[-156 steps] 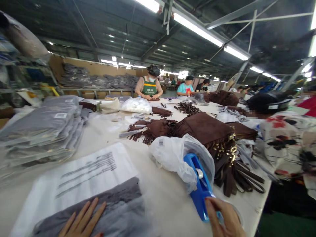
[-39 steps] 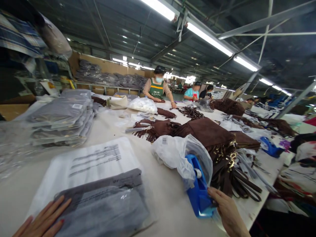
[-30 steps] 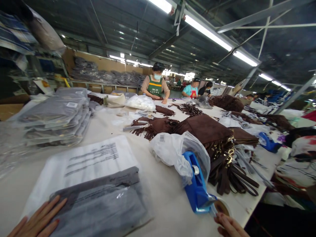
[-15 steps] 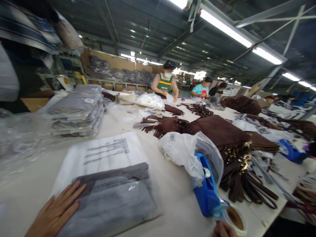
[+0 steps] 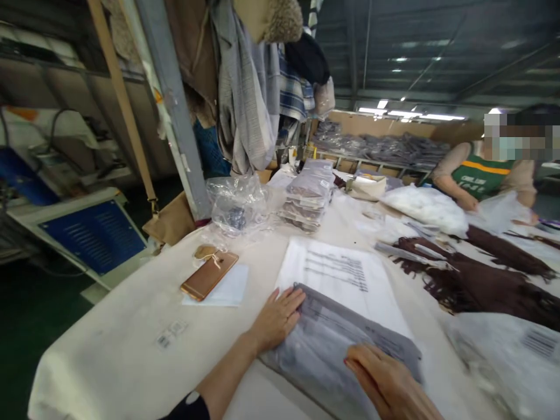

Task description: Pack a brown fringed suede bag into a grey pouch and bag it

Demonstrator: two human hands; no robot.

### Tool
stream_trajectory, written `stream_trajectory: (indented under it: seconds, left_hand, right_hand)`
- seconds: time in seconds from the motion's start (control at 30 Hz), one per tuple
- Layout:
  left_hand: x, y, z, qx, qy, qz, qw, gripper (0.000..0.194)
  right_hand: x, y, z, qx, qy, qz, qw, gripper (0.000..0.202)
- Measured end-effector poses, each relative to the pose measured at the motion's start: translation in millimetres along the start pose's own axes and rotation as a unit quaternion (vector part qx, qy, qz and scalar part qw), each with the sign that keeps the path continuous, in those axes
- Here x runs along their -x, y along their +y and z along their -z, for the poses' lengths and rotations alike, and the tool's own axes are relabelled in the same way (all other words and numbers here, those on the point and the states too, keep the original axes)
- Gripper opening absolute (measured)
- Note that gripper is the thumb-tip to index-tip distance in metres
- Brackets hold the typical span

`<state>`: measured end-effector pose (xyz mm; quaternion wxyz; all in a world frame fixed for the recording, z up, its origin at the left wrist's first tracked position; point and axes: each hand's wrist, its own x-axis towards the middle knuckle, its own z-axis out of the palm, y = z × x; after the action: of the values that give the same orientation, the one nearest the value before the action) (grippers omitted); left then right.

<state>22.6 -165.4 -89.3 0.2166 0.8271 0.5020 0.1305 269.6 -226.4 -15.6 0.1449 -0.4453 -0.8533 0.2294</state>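
A clear plastic bag (image 5: 345,373) with a folded grey item inside lies on the table before me. Its white printed flap (image 5: 324,256) spreads away from me. My left hand (image 5: 280,318) rests flat on the bag's left edge, fingers stretched out. Over the middle of the bag is my right hand (image 5: 387,373), its fingers pressed together. Whatever those fingers pinch, if anything, is too small to make out.
A phone (image 5: 210,275) lies on pale blue paper at the left. Beyond the bag stands a stack of bagged grey items (image 5: 306,195) beside crumpled plastic (image 5: 238,201). Brown fringed pieces (image 5: 485,274) lie right. A co-worker (image 5: 485,169) handles plastic across the table.
The view has swung left, so the tape dispenser is out of sight. My right hand has moved from beside the dispenser to over the bag. My left hand stays on the bag's left side.
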Motion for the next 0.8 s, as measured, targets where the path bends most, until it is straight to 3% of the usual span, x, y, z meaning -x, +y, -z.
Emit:
stream_trajectory:
  seconds: [0.1,0.23,0.43,0.57,0.7,0.8]
  left_hand:
    - [0.3,-2.0,-2.6,0.026,0.017,-0.003,1.0,0.049]
    - [-0.3,-4.4,-4.6,0.05,0.033,0.007,0.998,0.05]
    - [2.4,-5.7,-4.8,0.079,0.048,0.013,0.996,0.05]
    - [1.3,-8.3,-8.9,0.089,0.06,0.013,0.994,0.048]
    - [-0.2,-10.4,-13.9,0.088,0.063,0.013,0.994,0.048]
    - [-0.5,-10.0,-14.9,0.088,0.064,0.012,0.994,0.048]
  right_hand:
    - [-60.7,-15.5,14.2,0.029,-0.069,0.008,0.997,0.026]
    - [-105.1,-14.9,5.3,0.039,-0.143,0.021,0.989,0.022]
    - [-130.9,2.1,-17.0,0.071,-0.199,-0.001,0.977,0.02]
    - [-144.3,-0.5,-27.5,0.102,-0.209,-0.084,0.969,0.017]
    - [-155.5,-4.6,-27.8,0.108,-0.25,-0.18,0.945,0.027]
    - [-154.1,2.6,-17.1,0.154,-0.202,-0.222,0.941,0.026]
